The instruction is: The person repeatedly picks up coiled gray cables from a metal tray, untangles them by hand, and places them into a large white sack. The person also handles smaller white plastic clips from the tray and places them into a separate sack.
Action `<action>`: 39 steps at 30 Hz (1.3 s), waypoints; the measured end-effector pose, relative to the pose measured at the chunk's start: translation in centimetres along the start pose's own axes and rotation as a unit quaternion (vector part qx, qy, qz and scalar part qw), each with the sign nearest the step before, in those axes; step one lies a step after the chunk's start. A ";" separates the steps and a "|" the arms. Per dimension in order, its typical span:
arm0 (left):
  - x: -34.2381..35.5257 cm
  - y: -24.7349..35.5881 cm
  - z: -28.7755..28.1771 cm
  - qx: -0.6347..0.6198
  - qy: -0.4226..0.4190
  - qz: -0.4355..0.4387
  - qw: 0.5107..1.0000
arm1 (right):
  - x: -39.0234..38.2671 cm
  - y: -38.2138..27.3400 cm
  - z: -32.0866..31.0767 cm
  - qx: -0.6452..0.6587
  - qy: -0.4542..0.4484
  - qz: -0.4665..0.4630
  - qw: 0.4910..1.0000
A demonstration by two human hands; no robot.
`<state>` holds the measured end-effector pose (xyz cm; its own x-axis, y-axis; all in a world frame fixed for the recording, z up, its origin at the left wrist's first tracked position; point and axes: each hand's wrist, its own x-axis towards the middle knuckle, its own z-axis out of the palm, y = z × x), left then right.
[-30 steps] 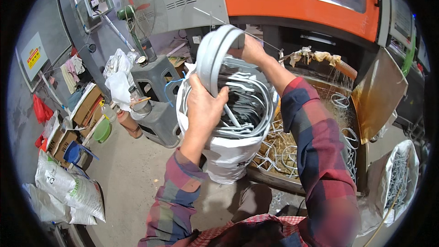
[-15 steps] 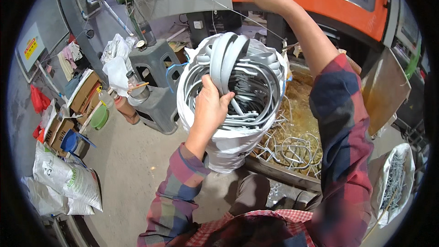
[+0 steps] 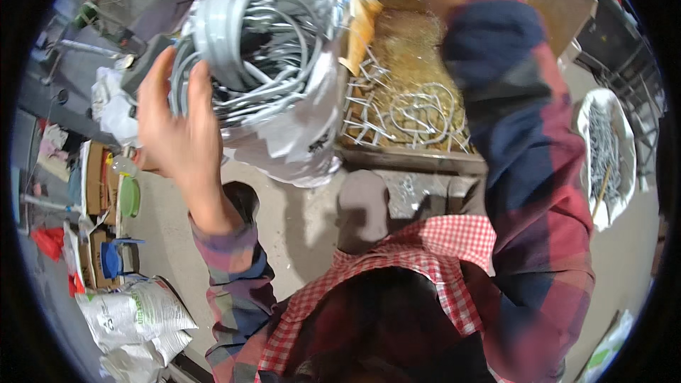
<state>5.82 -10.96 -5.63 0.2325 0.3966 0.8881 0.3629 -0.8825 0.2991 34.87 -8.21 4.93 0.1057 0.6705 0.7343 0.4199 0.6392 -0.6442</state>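
Note:
A white woven sack (image 3: 284, 145) holds many grey plastic rings or hoops, coiled round its inside. A stack of wider grey bands (image 3: 220, 39) stands upright at the sack's left part. My left hand (image 3: 183, 131) is raised at the sack's left rim, right by those bands. Its fingers are spread and slightly blurred, with nothing seen between them. My right arm (image 3: 500, 50) reaches far ahead over the metal tray; the hand itself lies beyond the upper edge.
A shallow metal tray (image 3: 411, 152) with murky yellow-brown liquid holds grey plastic branches and loops. To the right stands a white sack (image 3: 628, 181) of thin grey pieces. At left are full white bags (image 3: 135, 312), cardboard boxes, a green basin (image 3: 130, 197) and a blue dustpan-like item (image 3: 111, 259).
My view has swung right and down, so the sack now appears farther left. My left hand has let go of the grey bands and spread its fingers. The right hand has left the picture.

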 end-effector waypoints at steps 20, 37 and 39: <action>-39.5 -5.1 42.9 -0.255 -0.435 -0.650 0.568 | -59.3 26.2 -14.4 -0.049 0.351 0.592 0.724; -27.0 3.5 41.0 -0.493 -0.327 -0.614 0.523 | -57.7 34.5 -13.6 0.089 0.339 0.586 0.731; -26.9 4.6 40.6 -0.486 -0.323 -0.601 0.546 | -55.9 32.0 -12.7 -0.044 0.261 0.565 0.781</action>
<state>37.88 -15.41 -42.38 0.7369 0.5670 -0.3681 0.0256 0.5208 0.8533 53.85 -30.09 -54.01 0.7973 0.5289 -0.2908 -0.1489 -0.2947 -0.9439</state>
